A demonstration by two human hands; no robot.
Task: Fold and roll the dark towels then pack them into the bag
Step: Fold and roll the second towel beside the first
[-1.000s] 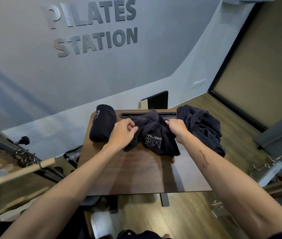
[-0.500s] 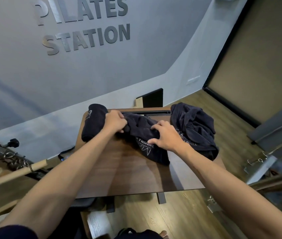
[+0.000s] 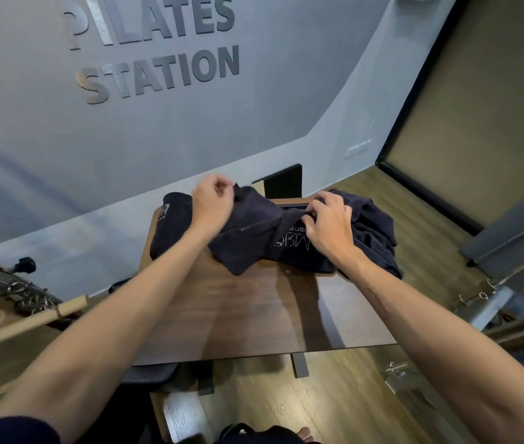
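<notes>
Bare forearms, dark navy sleeve (image 3: 11, 431) at left.

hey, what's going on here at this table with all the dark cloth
A person is working a dark towel with white lettering at the far side of a wooden table. The left hand pinches and lifts one corner of it, while the right hand grips its other end. A rolled towel already lies to the left, and a crumpled heap of dark towels waits on the right. No bag can be made out for certain.
</notes>
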